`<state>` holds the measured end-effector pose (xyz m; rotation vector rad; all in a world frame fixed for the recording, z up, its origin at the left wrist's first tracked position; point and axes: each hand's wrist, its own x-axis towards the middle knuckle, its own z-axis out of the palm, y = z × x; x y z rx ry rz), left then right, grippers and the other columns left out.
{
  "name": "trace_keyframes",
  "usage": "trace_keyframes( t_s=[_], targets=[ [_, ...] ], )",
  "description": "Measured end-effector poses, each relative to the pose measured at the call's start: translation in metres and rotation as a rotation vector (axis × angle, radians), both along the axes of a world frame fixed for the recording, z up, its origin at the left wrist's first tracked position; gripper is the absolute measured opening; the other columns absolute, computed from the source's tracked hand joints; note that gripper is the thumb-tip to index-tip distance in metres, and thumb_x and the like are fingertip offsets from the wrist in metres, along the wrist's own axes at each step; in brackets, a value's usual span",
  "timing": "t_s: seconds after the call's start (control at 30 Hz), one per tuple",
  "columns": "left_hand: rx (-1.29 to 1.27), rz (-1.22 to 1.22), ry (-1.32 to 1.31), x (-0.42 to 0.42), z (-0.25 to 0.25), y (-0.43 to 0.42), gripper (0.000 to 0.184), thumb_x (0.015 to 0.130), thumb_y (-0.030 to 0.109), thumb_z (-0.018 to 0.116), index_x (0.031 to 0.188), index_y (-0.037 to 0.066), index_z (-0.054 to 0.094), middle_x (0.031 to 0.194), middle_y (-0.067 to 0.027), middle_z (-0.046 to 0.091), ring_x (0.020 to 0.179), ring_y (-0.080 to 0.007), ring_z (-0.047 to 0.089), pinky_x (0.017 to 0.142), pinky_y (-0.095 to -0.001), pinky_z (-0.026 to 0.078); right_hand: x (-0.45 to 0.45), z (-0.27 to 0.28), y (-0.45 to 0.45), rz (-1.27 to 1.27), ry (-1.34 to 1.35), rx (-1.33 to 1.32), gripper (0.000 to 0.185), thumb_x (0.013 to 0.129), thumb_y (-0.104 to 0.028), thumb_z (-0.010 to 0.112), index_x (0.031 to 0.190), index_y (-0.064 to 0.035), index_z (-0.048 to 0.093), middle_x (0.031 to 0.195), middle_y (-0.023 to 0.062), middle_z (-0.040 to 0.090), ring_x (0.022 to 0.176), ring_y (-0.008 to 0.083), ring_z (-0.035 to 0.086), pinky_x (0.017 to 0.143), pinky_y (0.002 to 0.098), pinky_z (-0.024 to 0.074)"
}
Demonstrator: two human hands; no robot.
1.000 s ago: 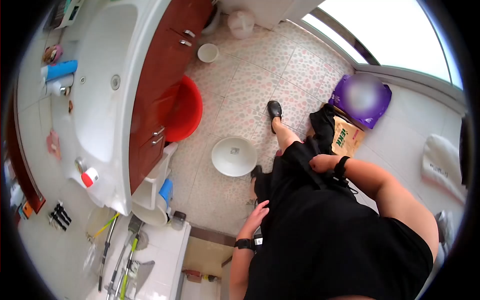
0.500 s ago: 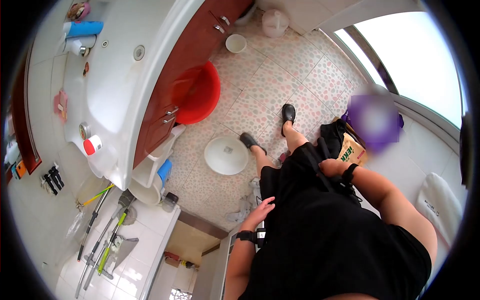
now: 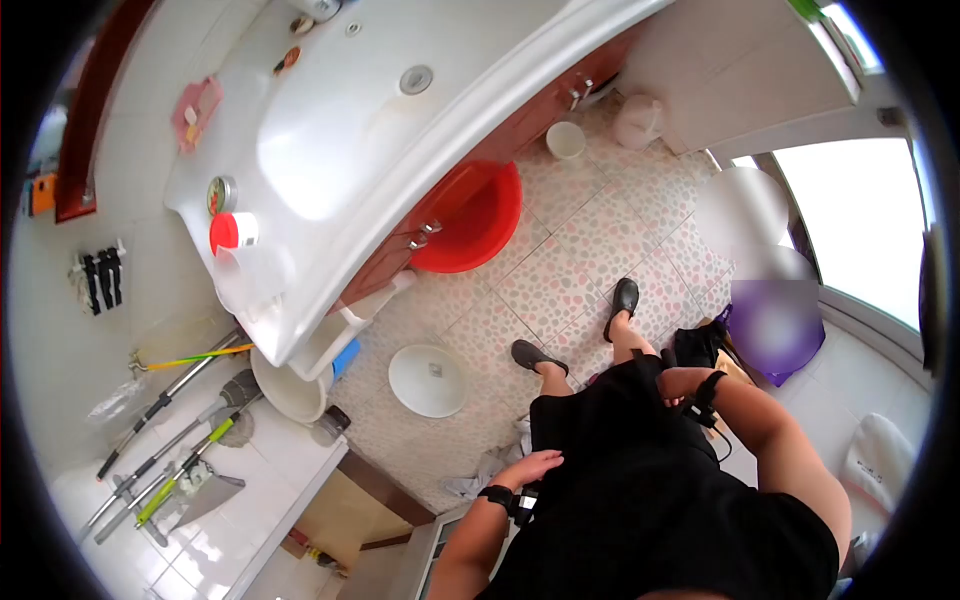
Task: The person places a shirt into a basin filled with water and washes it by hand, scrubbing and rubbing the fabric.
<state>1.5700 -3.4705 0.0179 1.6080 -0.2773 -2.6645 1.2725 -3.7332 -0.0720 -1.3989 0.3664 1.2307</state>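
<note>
My left hand [image 3: 538, 466] hangs at the left side of my black clothing [image 3: 640, 480], fingers loosely stretched and holding nothing. My right hand [image 3: 686, 384] is at the right side of the clothing, its fingers curled in against the dark cloth; what they hold, if anything, is hidden. Each wrist wears a black band with a small device. Beyond my right hand, a black bag [image 3: 697, 346] sits beside a purple bag [image 3: 775, 330], which is partly blurred. A white basin [image 3: 428, 382] rests on the floor to the left of my feet.
A white sink [image 3: 330, 150] tops a red cabinet, with a red tub [image 3: 505, 215] against it. A small white bowl [image 3: 566, 141] and pale bucket [image 3: 638, 122] stand farther off. Mops [image 3: 190, 460] lean at lower left. A white towel [image 3: 882, 462] hangs at right.
My view has turned and shifted, and the sink now fills more of it. My feet have stepped. Both hands stay close to my clothing.
</note>
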Motion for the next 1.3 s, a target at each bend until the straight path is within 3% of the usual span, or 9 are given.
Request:
trace_keyframes(
  t_s=[0.23, 0.3, 0.47, 0.57, 0.7, 0.8, 1.03, 1.17, 1.3],
  targets=[
    [0.212, 0.152, 0.349, 0.025, -0.077, 0.035, 0.043, 0.087, 0.040, 0.045, 0.121, 0.014, 0.047, 0.099, -0.0025, 0.059, 0.084, -0.0143, 0.054, 0.075, -0.0300, 0.045, 0.082, 0.007, -0.011, -0.223, 0.294, 0.069, 0.018, 0.078, -0.019, 0.050, 0.082, -0.0038, 0.058, 0.072, 0.0046, 0.060, 0.063, 0.0158, 0.057, 0.056, 0.0287, 0.0460],
    [0.168, 0.252, 0.339, 0.024, -0.090, 0.039, 0.036, 0.087, 0.037, 0.046, 0.112, 0.011, 0.052, 0.093, -0.0029, 0.061, 0.080, -0.0119, 0.056, 0.071, -0.0264, 0.046, -0.011, -0.050, 0.029, -0.285, -0.487, -0.258, 0.014, 0.077, -0.017, 0.052, 0.082, -0.0050, 0.057, 0.073, 0.0074, 0.057, 0.067, 0.0210, 0.055, 0.061, 0.0322, 0.0459],
    [0.104, 0.758, -0.490, 0.007, -0.073, 0.065, 0.020, 0.085, 0.024, 0.050, 0.074, 0.008, 0.053, 0.057, 0.0014, 0.044, 0.047, -0.0070, 0.042, 0.044, -0.0215, 0.036, -0.109, 0.052, 0.037, -0.448, 0.267, -0.944, 0.026, 0.076, -0.016, 0.053, 0.098, -0.0026, 0.053, 0.083, 0.0184, 0.059, 0.080, 0.0336, 0.056, 0.070, 0.0400, 0.0458],
    [0.407, 0.880, -0.607, -0.017, -0.067, 0.122, 0.015, 0.085, 0.019, 0.045, 0.075, 0.010, 0.051, 0.056, 0.0011, 0.045, 0.046, -0.0087, 0.042, 0.043, -0.0202, 0.034, -0.188, 0.100, 0.078, -0.205, 0.605, -0.367, 0.038, 0.077, -0.020, 0.055, 0.111, -0.0040, 0.050, 0.091, 0.0201, 0.061, 0.088, 0.0310, 0.058, 0.077, 0.0389, 0.0457],
    [0.726, 0.317, -0.093, -0.030, -0.044, 0.203, 0.021, 0.087, 0.027, 0.043, 0.086, 0.009, 0.053, 0.069, 0.0016, 0.052, 0.062, -0.0111, 0.049, 0.054, -0.0270, 0.039, -0.151, 0.180, 0.090, -0.721, 1.333, 0.394, 0.039, 0.089, -0.019, 0.034, 0.127, -0.0105, 0.036, 0.105, 0.0031, 0.060, 0.080, 0.0217, 0.061, 0.069, 0.0332, 0.0503],
    [0.639, 0.059, 0.294, -0.098, -0.060, 0.403, 0.034, 0.087, 0.038, 0.040, 0.102, 0.011, 0.055, 0.091, -0.0022, 0.057, 0.079, -0.0145, 0.052, 0.069, -0.0355, 0.042, -0.128, 0.203, 0.076, -0.746, 1.374, 0.370, 0.040, 0.088, -0.016, 0.037, 0.126, -0.0066, 0.037, 0.098, 0.0062, 0.062, 0.080, 0.0205, 0.061, 0.069, 0.0326, 0.0503],
    [0.243, -0.123, 0.227, -0.097, 0.010, 0.270, 0.041, 0.091, 0.037, 0.034, 0.125, 0.016, 0.042, 0.114, -0.0090, 0.053, 0.100, -0.0198, 0.051, 0.086, -0.0388, 0.040, -0.235, 0.205, 0.132, -0.483, 0.944, 0.204, 0.013, 0.079, -0.012, 0.050, 0.083, -0.0015, 0.057, 0.067, 0.0097, 0.060, 0.060, 0.0194, 0.058, 0.056, 0.0349, 0.0462],
    [0.340, -0.044, 0.279, -0.104, 0.016, 0.252, 0.041, 0.091, 0.037, 0.033, 0.127, 0.017, 0.039, 0.116, -0.0097, 0.052, 0.102, -0.0204, 0.050, 0.087, -0.0387, 0.039, -0.285, 0.190, 0.112, -1.786, 1.491, -0.037, 0.022, 0.077, -0.018, 0.051, 0.059, -0.0086, 0.041, 0.054, 0.0040, 0.045, 0.046, 0.0164, 0.047, 0.044, 0.0297, 0.0412],
    [0.446, 0.013, 0.355, -0.101, 0.022, 0.242, 0.042, 0.091, 0.037, 0.032, 0.128, 0.017, 0.037, 0.117, -0.0104, 0.051, 0.104, -0.0209, 0.049, 0.088, -0.0387, 0.038, -0.252, 0.196, 0.039, -1.861, 1.290, -0.730, 0.030, 0.078, -0.026, 0.053, 0.058, -0.0125, 0.037, 0.052, 0.0035, 0.042, 0.038, 0.0148, 0.041, 0.036, 0.0271, 0.0370]
  ],
)
